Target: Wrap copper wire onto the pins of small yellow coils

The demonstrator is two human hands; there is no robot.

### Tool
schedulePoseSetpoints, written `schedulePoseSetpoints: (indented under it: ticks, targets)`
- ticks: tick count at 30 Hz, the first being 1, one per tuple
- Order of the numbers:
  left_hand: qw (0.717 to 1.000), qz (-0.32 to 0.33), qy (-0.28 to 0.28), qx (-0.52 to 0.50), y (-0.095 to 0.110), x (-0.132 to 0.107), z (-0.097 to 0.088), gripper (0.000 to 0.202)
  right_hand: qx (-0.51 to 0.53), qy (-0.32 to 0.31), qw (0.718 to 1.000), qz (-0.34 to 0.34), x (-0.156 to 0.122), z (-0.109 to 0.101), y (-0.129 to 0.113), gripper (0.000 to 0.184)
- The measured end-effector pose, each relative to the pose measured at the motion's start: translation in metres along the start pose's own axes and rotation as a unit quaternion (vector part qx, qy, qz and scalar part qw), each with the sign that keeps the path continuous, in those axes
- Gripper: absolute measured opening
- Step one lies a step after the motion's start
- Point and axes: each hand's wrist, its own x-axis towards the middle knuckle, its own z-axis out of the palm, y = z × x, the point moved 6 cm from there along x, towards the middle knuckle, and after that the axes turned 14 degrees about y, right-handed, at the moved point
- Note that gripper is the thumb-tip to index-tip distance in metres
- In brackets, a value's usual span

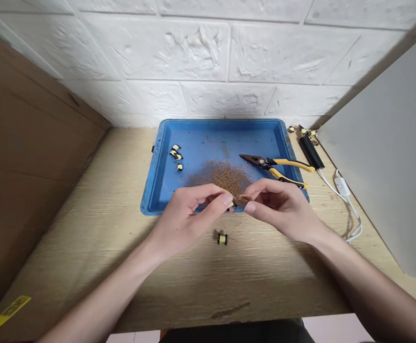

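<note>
Both hands are working one small bobbin over the tray's near rim.

The bench [122,267] is carrying a blue tray [157,164] set against the wall. The left hand [186,216] and right hand [282,207] are meeting just above its near edge, apparently so that loose wire drops toward the wire heap [222,175] inside. The pliers [275,166] are lying across the tray's right side, handles toward the right hand, seemingly kept within reach. The left grip is pinching the bobbin [231,205] between thumb and forefinger, steadying it, while the right grip is pinching a copper strand [242,197] coming off it. A loose bobbin [222,238] is lying on the bench just below the hands, and the tray bobbins [176,153] are sitting apart at the tray's left.
</note>
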Motion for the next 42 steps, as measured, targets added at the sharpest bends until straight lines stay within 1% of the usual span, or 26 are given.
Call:
schedulePoseSetpoints:
  ticks: [2,5,7,12,16,18,21,23,25,28,32,37,42]
  targets:
    - [1.0,0.0,-0.008,0.006,0.0,-0.001,0.001,0.025,0.009,0.003,1.0,-0.003,0.001,0.0,0.0,0.023]
    - [1.0,-0.007,-0.012,0.011,-0.002,-0.001,0.002,0.027,0.029,0.015,0.999,0.004,0.002,-0.002,-0.001,0.027]
    - [1.0,-0.008,-0.011,0.011,-0.002,0.0,0.002,0.028,0.023,0.012,1.0,0.012,0.002,-0.002,0.0,0.029]
    - [1.0,-0.007,0.003,0.001,-0.003,0.001,0.0,0.028,0.02,-0.016,1.0,0.015,0.001,-0.001,-0.002,0.029]
    - [1.0,-0.02,0.022,0.0,-0.005,0.001,-0.001,0.027,0.035,-0.022,0.999,0.022,0.001,-0.001,-0.004,0.028]
    - [0.999,-0.024,0.026,0.001,-0.005,0.001,-0.001,0.027,0.033,-0.013,0.999,0.038,0.001,-0.002,-0.002,0.027]
    - [0.999,-0.034,0.029,-0.001,-0.005,0.001,-0.001,0.025,0.025,0.017,0.998,0.06,0.001,-0.005,0.002,0.025]
    - [0.999,-0.036,0.034,-0.003,-0.005,0.001,-0.002,0.024,0.021,0.033,0.997,0.065,0.001,-0.007,0.004,0.024]
    - [0.999,-0.036,0.038,-0.007,-0.006,0.001,-0.002,0.025,0.025,0.036,0.997,0.064,0.002,-0.008,0.004,0.022]
    - [0.998,-0.043,0.039,-0.018,-0.007,0.001,-0.003,0.024,0.038,0.028,0.998,0.048,0.003,-0.007,0.001,0.018]
    - [0.997,-0.049,0.032,-0.045,-0.008,0.001,-0.002,0.022,0.051,0.03,0.998,-0.003,0.005,-0.007,-0.006,0.01]
    - [0.998,-0.041,0.012,-0.052,-0.006,0.001,-0.002,0.024,0.077,0.048,0.996,-0.019,0.006,-0.006,-0.007,0.014]
    - [0.998,-0.032,-0.022,-0.04,-0.007,0.0,0.0,0.026,0.065,0.034,0.996,-0.044,0.004,-0.005,-0.005,0.012]
